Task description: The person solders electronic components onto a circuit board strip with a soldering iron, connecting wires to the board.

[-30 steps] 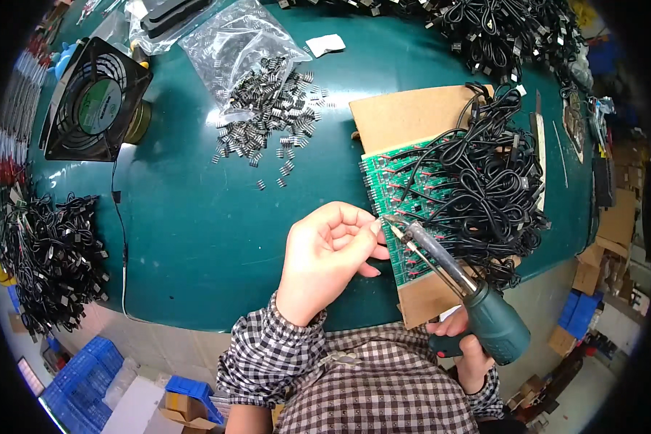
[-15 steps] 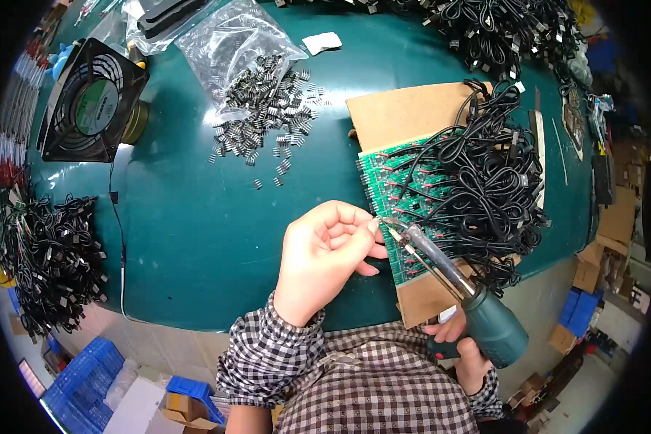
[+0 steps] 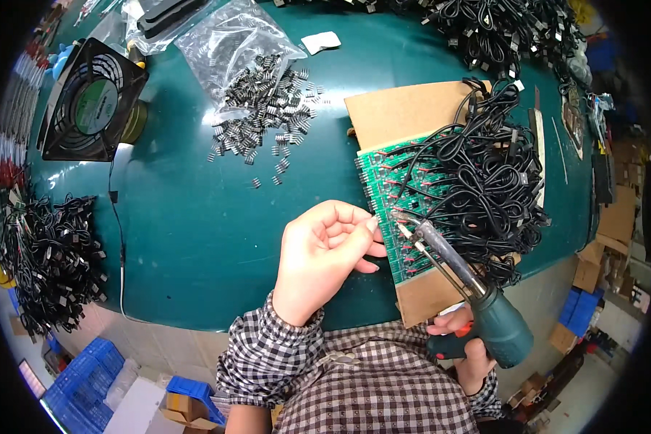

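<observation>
A big dark green table (image 3: 195, 217) fills most of the view. On its left side stands a black fan (image 3: 90, 101), and near that lies a heap of black cables (image 3: 54, 260). Far up the middle is a clear bag (image 3: 231, 43) with small grey parts (image 3: 267, 108) spilled beside it. On the right lies a brown cardboard sheet (image 3: 405, 112), and on it a green board (image 3: 387, 210) half hidden under a tangle of black wires (image 3: 477, 181).

The right hand (image 3: 463, 347) is clenched around the green handle of a soldering gun (image 3: 459, 286), down near the person's checked shirt. Its metal tip touches the near left part of the green board. The left hand (image 3: 325, 253) is curled just beside the tip, fingers pinched together; I cannot tell if they hold something thin.

It looks like the step in hand is joining one spot on the board. The next move likely calls for a steady tip and careful fingers, kept off the hot metal.
</observation>
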`<act>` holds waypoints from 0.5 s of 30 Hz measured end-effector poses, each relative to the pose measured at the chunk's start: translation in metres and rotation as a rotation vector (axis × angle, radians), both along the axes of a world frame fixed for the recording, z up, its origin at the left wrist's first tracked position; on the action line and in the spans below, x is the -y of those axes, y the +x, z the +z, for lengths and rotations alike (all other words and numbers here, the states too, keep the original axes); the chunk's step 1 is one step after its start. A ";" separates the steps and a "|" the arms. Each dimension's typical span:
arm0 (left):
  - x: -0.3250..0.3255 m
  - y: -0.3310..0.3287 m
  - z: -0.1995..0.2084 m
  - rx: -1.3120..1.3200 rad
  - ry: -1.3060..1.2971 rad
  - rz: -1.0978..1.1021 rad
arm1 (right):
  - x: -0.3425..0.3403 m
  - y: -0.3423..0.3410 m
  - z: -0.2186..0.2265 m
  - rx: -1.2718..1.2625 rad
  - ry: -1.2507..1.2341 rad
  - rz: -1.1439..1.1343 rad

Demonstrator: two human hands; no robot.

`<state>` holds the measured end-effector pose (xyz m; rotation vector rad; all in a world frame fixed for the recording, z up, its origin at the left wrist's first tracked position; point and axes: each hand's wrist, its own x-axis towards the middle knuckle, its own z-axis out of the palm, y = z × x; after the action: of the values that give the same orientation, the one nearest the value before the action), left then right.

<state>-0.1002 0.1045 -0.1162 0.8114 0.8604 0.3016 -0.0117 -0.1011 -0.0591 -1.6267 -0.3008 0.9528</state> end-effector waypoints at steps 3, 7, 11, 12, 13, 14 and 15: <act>0.003 0.000 0.001 -0.004 -0.008 0.019 | 0.000 0.003 -0.003 0.018 -0.006 0.028; 0.008 -0.001 0.000 0.006 0.025 0.075 | 0.001 0.005 -0.006 0.011 0.017 0.085; 0.008 0.001 0.000 0.001 0.037 0.068 | 0.007 0.009 -0.007 -0.120 0.040 0.108; 0.009 0.001 0.000 0.007 0.034 0.072 | 0.007 0.009 -0.007 -0.120 0.040 0.107; 0.009 0.001 0.000 0.013 0.031 0.075 | 0.006 0.008 -0.007 -0.130 0.053 0.101; 0.008 0.001 0.000 0.012 0.030 0.074 | 0.006 0.008 -0.007 -0.139 0.066 0.095; 0.008 0.001 0.000 0.003 0.033 0.067 | 0.005 0.008 -0.006 -0.139 0.065 0.094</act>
<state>-0.0991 0.0964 -0.1159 0.8137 0.8827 0.3770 -0.0039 -0.1062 -0.0655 -1.4898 -0.3114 1.1109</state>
